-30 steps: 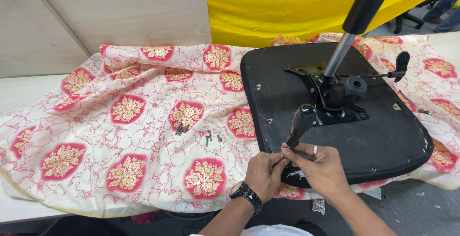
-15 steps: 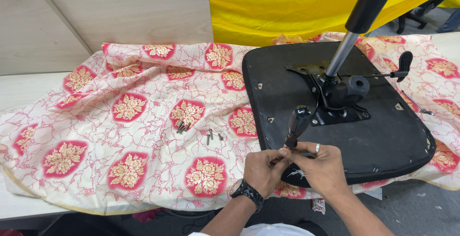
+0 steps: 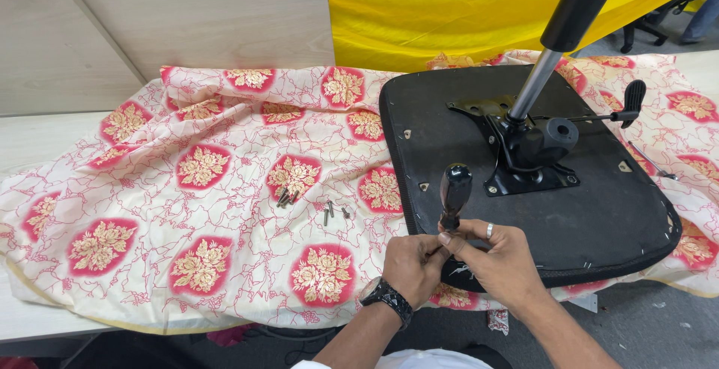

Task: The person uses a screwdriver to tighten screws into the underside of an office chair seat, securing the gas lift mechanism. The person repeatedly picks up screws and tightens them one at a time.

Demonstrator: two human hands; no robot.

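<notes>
- Screwdriver (image 3: 454, 193) w/ black handle held upright at near edge of upturned chair seat (image 3: 599, 212); pinched by right hand (image 3: 500, 260) and left hand (image 3: 410, 264), pressed together.
- Tip best kept square; loose screws (image 3: 287, 198) lie nearby on cloth (image 3: 150, 189).

Two bare forearms, no sleeves reaching wrists. Left hand (image 3: 410, 264): chunky black wristwatch (image 3: 386, 296) strapped at wrist, faceted dark case, wide black band. Right hand (image 3: 500, 263): plain silver ring (image 3: 490, 230) on one finger, otherwise bare. White garment (image 3: 408, 360), edge only, showing at bottom of view between forearms. No gloves on either hand.
</notes>
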